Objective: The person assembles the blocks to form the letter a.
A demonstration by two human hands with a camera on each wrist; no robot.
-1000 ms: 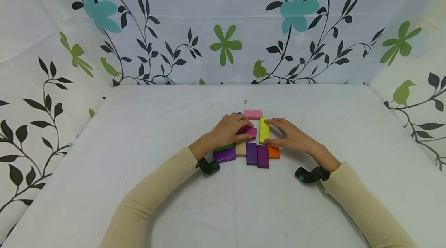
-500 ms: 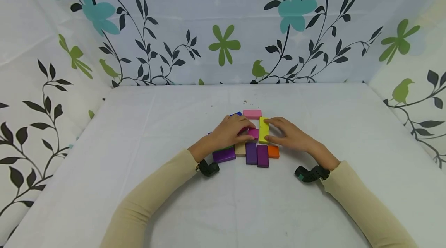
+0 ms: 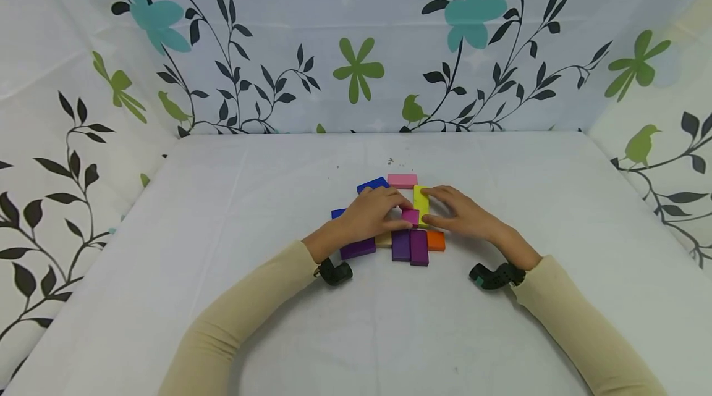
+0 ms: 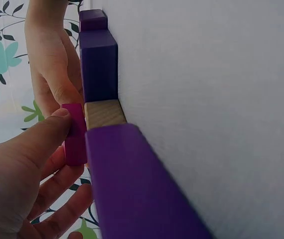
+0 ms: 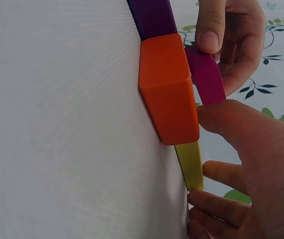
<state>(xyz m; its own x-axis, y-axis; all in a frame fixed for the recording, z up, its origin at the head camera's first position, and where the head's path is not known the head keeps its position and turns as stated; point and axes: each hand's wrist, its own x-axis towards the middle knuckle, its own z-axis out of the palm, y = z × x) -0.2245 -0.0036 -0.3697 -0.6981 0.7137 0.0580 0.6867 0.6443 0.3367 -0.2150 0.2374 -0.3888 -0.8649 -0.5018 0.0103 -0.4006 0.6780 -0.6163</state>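
A white curtain printed with teal flowers and dark leafy stems (image 3: pixel 311 25) backs a bench covered in white cloth (image 3: pixel 334 334). The left hand (image 3: pixel 371 215) has its grip closed by thumb and fingers on a magenta block (image 3: pixel 410 217), in the midst of the blocks; in the head view the block overlaps the yellow block's (image 3: pixel 421 195) left edge, though I cannot tell whether the two touch. The right hand's (image 3: pixel 466 215) grip is parted, thumb and fingers set apart along the yellow block and touching it. Both forearms, in beige sleeves (image 3: pixel 245 309), slant inward from the lower corners, palms turned toward each other. A pink block (image 3: pixel 402 181) and a blue block (image 3: pixel 372 185) lie beyond; two purple blocks (image 3: pixel 419 248) and an orange block (image 3: pixel 436 241) lie nearer.
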